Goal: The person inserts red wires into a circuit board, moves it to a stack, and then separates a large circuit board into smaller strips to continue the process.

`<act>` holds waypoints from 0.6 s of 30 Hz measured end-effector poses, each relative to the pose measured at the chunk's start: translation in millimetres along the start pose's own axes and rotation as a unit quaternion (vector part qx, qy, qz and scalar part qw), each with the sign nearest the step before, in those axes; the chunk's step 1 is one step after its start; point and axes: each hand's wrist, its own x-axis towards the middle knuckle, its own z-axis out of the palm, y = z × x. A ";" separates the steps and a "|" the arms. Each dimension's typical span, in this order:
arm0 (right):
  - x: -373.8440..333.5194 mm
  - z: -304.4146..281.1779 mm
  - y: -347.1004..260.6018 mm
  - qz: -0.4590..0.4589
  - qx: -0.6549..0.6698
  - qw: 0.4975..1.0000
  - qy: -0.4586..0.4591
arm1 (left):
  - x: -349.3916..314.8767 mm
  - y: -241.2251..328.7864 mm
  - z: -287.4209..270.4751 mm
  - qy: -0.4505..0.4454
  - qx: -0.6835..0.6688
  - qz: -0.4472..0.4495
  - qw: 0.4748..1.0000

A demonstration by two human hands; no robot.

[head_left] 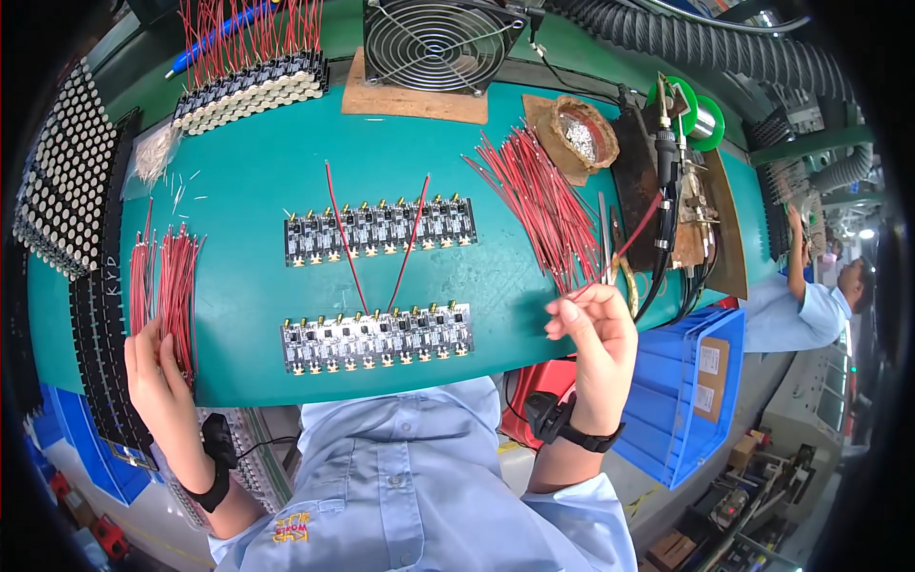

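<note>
My left hand [155, 370] is at the lower end of a left bundle of thin red wires [176, 286], its fingers closed on a wire there. At the near tips of a larger bundle of red wires [538, 200], my right hand [600, 334] pinches a wire end between thumb and fingers. Between the hands lie two rows of small circuit boards, a far strip [381, 232] and a near strip [378, 340], each with brass-coloured connectors along its top edge. Two loose red wires [345, 234] slant across the far strip, their lower ends reaching the near one.
Beyond the strips stands a black fan [437, 43] on a wooden board. A bowl of solder bits [577, 133], a soldering iron [664, 153] and a solder spool [703, 124] sit right. Finished wired boards [253, 92] stand back left. A blue crate [681, 400] is below right; another person works beyond.
</note>
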 end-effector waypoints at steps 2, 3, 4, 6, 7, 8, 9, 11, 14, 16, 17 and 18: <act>-2.0 1.6 4.1 0.016 0.025 0.999 -0.031 | -0.2 -6.4 -1.6 -0.003 0.016 0.018 1.000; -2.7 1.2 6.1 0.019 0.028 0.999 -0.029 | -0.1 -11.0 -2.6 -0.003 0.030 0.034 0.999; -2.8 1.0 8.1 0.011 0.019 0.999 -0.036 | -0.2 -13.1 -3.7 -0.003 0.045 0.049 0.998; -3.7 1.1 11.3 -0.005 0.003 0.999 -0.051 | -0.5 -10.7 -5.4 0.006 0.023 0.034 0.999; -4.7 1.6 11.9 -0.003 0.006 0.999 -0.050 | -0.9 -8.4 -6.5 0.017 -0.001 0.018 1.000; -5.8 2.6 11.7 -0.008 -0.015 0.999 -0.051 | -1.2 -6.1 -7.9 0.028 -0.025 0.000 0.999; -5.7 4.5 11.4 -0.014 -0.035 0.998 -0.056 | -2.6 -3.6 -10.1 0.029 -0.020 -0.001 0.999; -6.4 8.2 9.6 -0.018 -0.053 0.996 -0.067 | -4.7 4.1 -14.1 0.024 -0.133 -0.072 0.988; -9.4 8.3 5.0 -0.028 -0.105 0.990 -0.088 | -8.5 27.3 -13.0 0.005 -0.254 -0.099 0.962; -8.3 11.3 5.9 -0.052 -0.117 0.985 -0.115 | -9.7 56.4 -6.2 -0.060 -0.359 -0.078 0.928; -7.4 13.4 6.5 -0.077 -0.133 0.979 -0.133 | -9.1 72.9 -1.6 -0.103 -0.394 -0.070 0.911; -7.4 12.6 6.4 -0.101 -0.149 0.973 -0.143 | -5.2 88.8 4.7 -0.143 -0.418 -0.065 0.895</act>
